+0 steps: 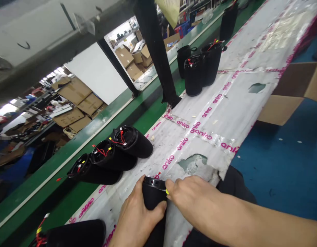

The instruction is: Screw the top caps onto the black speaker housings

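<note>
A black cylindrical housing [153, 199] with a shiny dark rim stands at the bottom centre, near the front edge of the covered bench. My left hand [139, 216] is wrapped round its side, thumb in front. At the right side of the rim, my right hand [185, 192] is closed, with a small yellow piece showing at its fingertips. What that yellow piece belongs to is hidden by the fingers. A bit of red wire [158, 175] shows just behind the rim.
Several similar black housings [138, 144] with red wires lean along the green conveyor [158, 115] at left; more [194, 77] stand farther back. One lies at the bottom left. A dark post [158, 51] rises beyond the bench. An open carton [282, 106] is at right.
</note>
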Action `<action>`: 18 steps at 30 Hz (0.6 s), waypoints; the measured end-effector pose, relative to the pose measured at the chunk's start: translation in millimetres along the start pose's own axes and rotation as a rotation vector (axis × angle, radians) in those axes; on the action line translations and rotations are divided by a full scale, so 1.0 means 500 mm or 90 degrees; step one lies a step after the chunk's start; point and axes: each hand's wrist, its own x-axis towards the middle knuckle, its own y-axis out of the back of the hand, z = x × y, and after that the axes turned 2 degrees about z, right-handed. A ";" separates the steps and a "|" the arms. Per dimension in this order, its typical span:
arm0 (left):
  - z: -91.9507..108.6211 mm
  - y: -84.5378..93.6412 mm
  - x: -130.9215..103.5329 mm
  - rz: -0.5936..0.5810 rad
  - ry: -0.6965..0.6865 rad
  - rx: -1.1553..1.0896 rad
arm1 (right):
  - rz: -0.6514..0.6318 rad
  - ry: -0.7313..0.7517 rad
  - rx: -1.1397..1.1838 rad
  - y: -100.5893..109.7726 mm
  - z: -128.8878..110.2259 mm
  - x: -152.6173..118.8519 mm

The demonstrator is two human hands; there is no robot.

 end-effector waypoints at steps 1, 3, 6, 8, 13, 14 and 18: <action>0.001 0.002 -0.002 -0.005 -0.003 -0.008 | 0.005 0.012 0.007 0.000 0.001 -0.005; 0.004 0.006 -0.007 -0.011 -0.006 -0.022 | 0.019 0.009 0.035 -0.007 0.002 -0.021; 0.005 0.007 -0.013 -0.012 -0.009 -0.033 | 0.100 -0.020 0.114 -0.022 0.005 -0.050; 0.002 0.007 -0.013 -0.018 -0.009 -0.031 | 0.217 -0.020 0.198 -0.018 0.011 -0.067; -0.003 0.007 -0.008 -0.024 -0.008 -0.004 | 0.311 -0.163 0.347 0.013 0.030 -0.088; -0.002 0.006 -0.010 -0.023 -0.007 -0.003 | 0.272 -0.174 0.355 0.012 0.029 -0.091; -0.004 0.000 -0.038 -0.002 -0.009 -0.027 | 0.183 -0.160 0.356 -0.012 0.013 -0.101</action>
